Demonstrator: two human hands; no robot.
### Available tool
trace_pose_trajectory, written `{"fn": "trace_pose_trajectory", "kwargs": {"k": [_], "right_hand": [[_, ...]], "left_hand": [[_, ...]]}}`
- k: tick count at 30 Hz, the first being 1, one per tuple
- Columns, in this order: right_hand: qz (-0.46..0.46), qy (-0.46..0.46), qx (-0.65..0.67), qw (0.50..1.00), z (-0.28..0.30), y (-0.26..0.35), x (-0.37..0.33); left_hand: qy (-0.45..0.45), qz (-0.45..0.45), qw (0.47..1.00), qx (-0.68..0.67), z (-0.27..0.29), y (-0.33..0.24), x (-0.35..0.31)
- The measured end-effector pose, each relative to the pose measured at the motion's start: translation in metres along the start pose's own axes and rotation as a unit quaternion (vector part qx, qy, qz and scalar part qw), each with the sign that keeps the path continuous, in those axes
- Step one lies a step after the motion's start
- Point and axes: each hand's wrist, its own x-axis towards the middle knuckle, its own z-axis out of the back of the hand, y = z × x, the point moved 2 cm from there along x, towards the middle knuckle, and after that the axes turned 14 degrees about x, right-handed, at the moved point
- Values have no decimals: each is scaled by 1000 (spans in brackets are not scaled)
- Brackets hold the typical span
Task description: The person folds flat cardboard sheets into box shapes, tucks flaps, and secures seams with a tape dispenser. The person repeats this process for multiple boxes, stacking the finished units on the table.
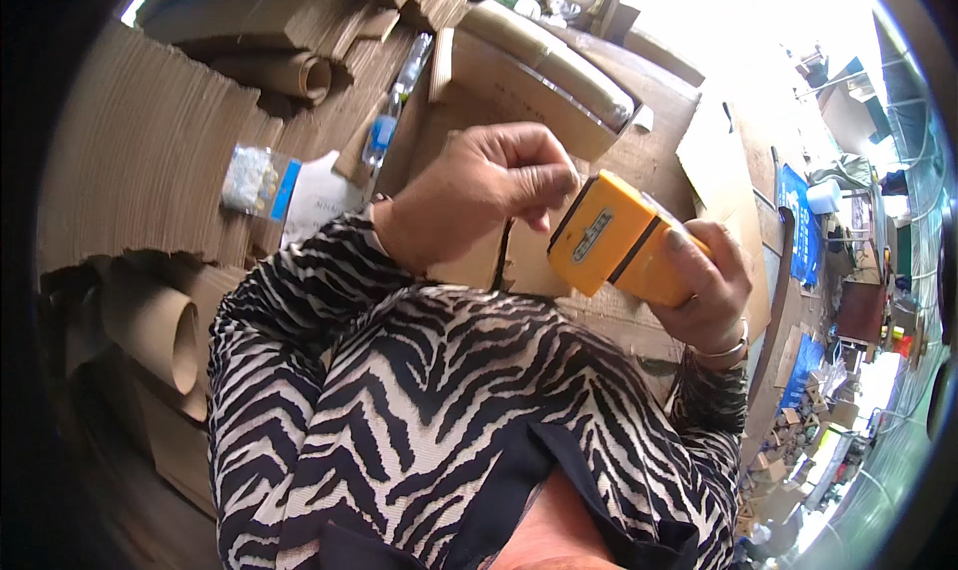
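Note:
My right hand (707,283) grips a yellow boxy case (601,233) by its right end. The case has a dark band across it and a small silver label plate on its face. It is held tilted in front of my chest; what kind of tool it is, I cannot make out. My left hand (499,179) is curled beside the upper left edge of the case, thumb against fingers. Anything pinched there is too small or hidden to tell. Below both hands lies brown cardboard (534,266).
Corrugated cardboard sheets (150,161) are piled on the left, with rolled cardboard (150,330) below them. A bag of small pieces (259,181) lies near a plastic bottle (380,136). An open carton (544,81) stands beyond my hands. Clutter (798,430) covers the floor at right.

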Motion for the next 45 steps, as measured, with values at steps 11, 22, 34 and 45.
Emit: {"fn": "trace_pose_trajectory", "kwargs": {"k": [11,22,34,45], "right_hand": [[-207,144,97,963,18,8,-34],[-201,173,117,957,1,7,-19],[-187,133,142,963,-21,0,-36],[-184,88,141,969,-21,-21,-45]], "left_hand": [[-276,89,956,-51,84,61,-127],[-337,144,929,57,93,106,-134],[-208,232,950,-13,61,165,-100],[-288,-146,878,355,90,220,-56]]}}
